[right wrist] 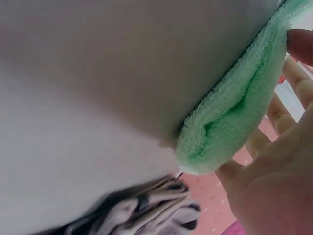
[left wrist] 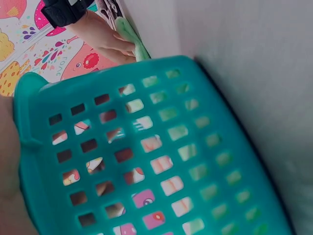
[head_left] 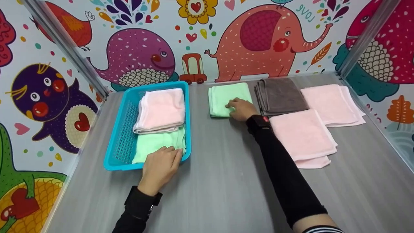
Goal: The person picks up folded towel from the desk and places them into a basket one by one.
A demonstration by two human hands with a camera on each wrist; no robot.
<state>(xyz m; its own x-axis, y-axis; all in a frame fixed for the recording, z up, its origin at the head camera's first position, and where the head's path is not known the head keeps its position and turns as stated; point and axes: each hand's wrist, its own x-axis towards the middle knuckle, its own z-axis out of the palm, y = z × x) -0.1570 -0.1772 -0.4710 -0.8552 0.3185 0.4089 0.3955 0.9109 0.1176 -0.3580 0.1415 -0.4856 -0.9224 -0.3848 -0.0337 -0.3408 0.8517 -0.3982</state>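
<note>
My left hand (head_left: 161, 168) is at the near rim of a blue perforated basket (head_left: 111, 152), bent over a green towel (head_left: 152, 147) inside it. A folded pink towel (head_left: 165, 108) lies behind that one in the basket. The left fingertips are hidden, so I cannot tell what they hold. In the left wrist view, this hand (left wrist: 7, 171) appears beside the basket's rim (left wrist: 29, 98). My right hand (head_left: 242, 109) rests its loosely spread fingers on another folded green towel (head_left: 215, 98) on the table. The right wrist view shows the rounded fold of this towel (right wrist: 220, 127) beside the fingers (right wrist: 281, 115).
A folded grey-brown towel (head_left: 281, 95) lies right of the green one. Beyond it is a pink towel (head_left: 333, 103), with another pink towel (head_left: 300, 136) nearer, beside the right forearm. Printed cartoon walls (head_left: 194, 38) enclose the grey table (head_left: 220, 181) at the back and sides.
</note>
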